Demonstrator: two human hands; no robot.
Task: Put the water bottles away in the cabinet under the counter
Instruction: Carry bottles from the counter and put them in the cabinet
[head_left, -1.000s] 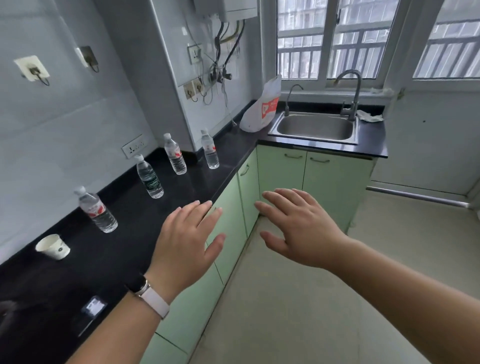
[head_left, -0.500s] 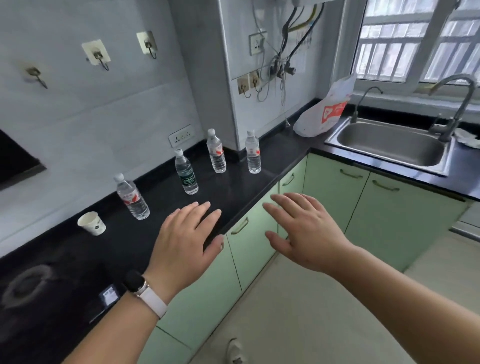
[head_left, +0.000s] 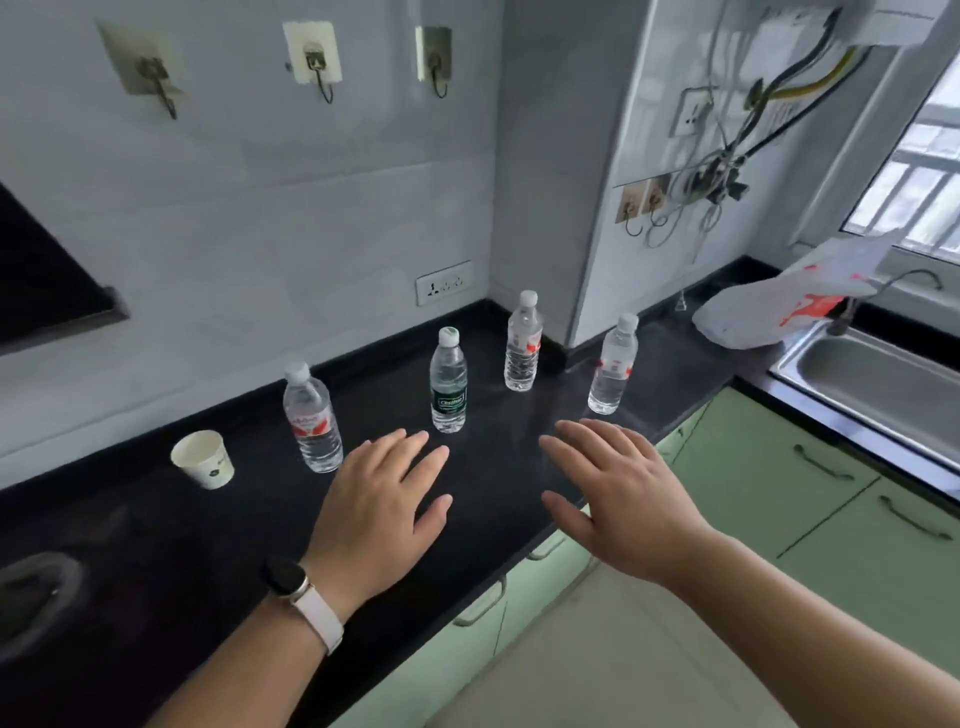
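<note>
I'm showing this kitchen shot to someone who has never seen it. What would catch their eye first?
Probably the two open hands, left hand and right hand, spread palm-down over the black counter, holding nothing. Behind them stand four upright water bottles in a loose row; the green-labelled bottle stands out among the red-labelled ones. A paper cup sits at the left.

Both arms are being held forward, palms down. Left hand (head_left: 382, 501) is being kept flat, fingers spread, nothing gripped, a watch (head_left: 284, 578) being worn on the wrist. Right hand (head_left: 621, 493) likewise splayed, seemingly touching nothing.
</note>
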